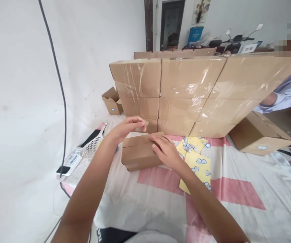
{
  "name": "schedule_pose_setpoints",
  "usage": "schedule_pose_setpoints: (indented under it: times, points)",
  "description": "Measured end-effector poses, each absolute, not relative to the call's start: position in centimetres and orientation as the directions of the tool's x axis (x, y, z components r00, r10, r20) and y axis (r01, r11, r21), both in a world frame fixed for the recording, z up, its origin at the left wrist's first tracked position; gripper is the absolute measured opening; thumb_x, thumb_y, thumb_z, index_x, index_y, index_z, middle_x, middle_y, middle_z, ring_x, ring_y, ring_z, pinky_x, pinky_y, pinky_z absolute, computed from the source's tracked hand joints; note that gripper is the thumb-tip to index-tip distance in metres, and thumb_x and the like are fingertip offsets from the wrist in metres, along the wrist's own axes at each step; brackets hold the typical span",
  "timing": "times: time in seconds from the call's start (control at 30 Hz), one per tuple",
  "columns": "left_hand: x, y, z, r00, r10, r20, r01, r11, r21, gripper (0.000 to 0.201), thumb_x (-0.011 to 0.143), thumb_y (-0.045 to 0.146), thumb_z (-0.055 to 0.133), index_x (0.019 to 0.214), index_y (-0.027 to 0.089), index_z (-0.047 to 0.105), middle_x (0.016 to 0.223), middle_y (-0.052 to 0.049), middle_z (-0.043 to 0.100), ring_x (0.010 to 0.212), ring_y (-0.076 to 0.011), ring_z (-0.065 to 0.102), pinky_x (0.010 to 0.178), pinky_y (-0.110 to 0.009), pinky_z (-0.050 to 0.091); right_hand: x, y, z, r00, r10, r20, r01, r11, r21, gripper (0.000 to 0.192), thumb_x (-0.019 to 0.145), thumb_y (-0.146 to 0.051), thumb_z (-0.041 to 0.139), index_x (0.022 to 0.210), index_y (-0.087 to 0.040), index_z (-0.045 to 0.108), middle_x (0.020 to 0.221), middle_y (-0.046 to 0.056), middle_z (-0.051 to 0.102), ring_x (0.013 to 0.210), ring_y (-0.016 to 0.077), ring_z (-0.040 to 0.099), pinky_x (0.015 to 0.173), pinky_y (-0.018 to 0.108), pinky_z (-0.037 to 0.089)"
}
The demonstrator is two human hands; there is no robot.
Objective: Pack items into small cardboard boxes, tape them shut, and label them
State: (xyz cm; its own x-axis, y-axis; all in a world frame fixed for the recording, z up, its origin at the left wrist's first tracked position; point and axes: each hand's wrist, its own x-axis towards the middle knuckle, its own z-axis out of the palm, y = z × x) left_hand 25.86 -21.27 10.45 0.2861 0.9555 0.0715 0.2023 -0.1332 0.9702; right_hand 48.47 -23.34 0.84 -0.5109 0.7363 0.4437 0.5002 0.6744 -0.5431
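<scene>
A small brown cardboard box [137, 152] lies on the white-and-pink cloth [236, 192] in front of me. My right hand [166, 151] rests flat on its top at the right end, pressing the flaps. My left hand [129, 126] hovers just above the box's far edge, fingers pinched on what looks like a strip of clear tape [145, 125]. Two yellow sheets of small stickers [197, 162] lie just right of the box, beside my right wrist.
A wall of taped cardboard boxes [186, 91] stands behind. One more box [259, 136] lies at the right, an open one [113, 101] at the back left. A perforated scoop [93, 143] and phone [63, 169] lie left. Another person's sleeve [284, 94] is at the right.
</scene>
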Motion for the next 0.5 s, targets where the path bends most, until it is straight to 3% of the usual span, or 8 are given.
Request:
schedule_pose_setpoints:
  times: [0.1,0.2,0.33,0.5]
  points:
    - [25.1,-19.4,12.1,0.324,0.942,-0.082,0.334,-0.033,0.942,0.025,0.079,0.044,0.074,0.086,0.020,0.074,0.069,0.000,0.060,0.068,-0.0128,0.054,0.070,-0.028,0.047,48.4,-23.3,0.6,-0.502,0.739,0.450,0.493,0.672,-0.553,0.039,0.104,-0.029,0.040,0.140,-0.026,0.054,0.138,0.004,0.066,0.128,0.0213,0.059,0.120,0.051,0.031]
    - [24.6,-18.0,14.2,0.345,0.921,-0.182,0.444,0.011,0.896,0.023,0.076,0.041,0.077,0.079,0.018,0.073,0.062,0.002,0.053,0.056,-0.0089,0.042,0.054,-0.024,0.033,48.3,-23.2,0.7,-0.479,0.765,0.430,0.476,0.638,-0.605,0.043,0.103,-0.029,0.040,0.146,-0.028,0.050,0.136,0.004,0.068,0.129,0.0215,0.059,0.120,0.052,0.030]
    - [24.9,-17.4,15.2,0.422,0.881,-0.212,0.430,0.011,0.903,0.024,0.075,0.041,0.079,0.076,0.018,0.073,0.061,0.000,0.053,0.053,-0.0077,0.037,0.049,-0.024,0.026,48.2,-22.9,0.9,-0.428,0.832,0.353,0.415,0.528,-0.740,0.050,0.103,-0.032,0.041,0.153,-0.028,0.042,0.129,0.003,0.072,0.131,0.0214,0.058,0.122,0.053,0.028]
    - [25.8,-18.4,12.4,0.397,0.899,-0.183,0.310,0.056,0.949,0.027,0.076,0.043,0.078,0.088,0.019,0.076,0.061,0.000,0.055,0.049,-0.0065,0.036,0.047,-0.023,0.026,48.3,-22.2,1.4,-0.357,0.894,0.273,0.255,0.374,-0.892,0.063,0.097,-0.037,0.054,0.157,-0.025,0.036,0.115,0.003,0.077,0.117,0.0211,0.068,0.108,0.043,0.047]
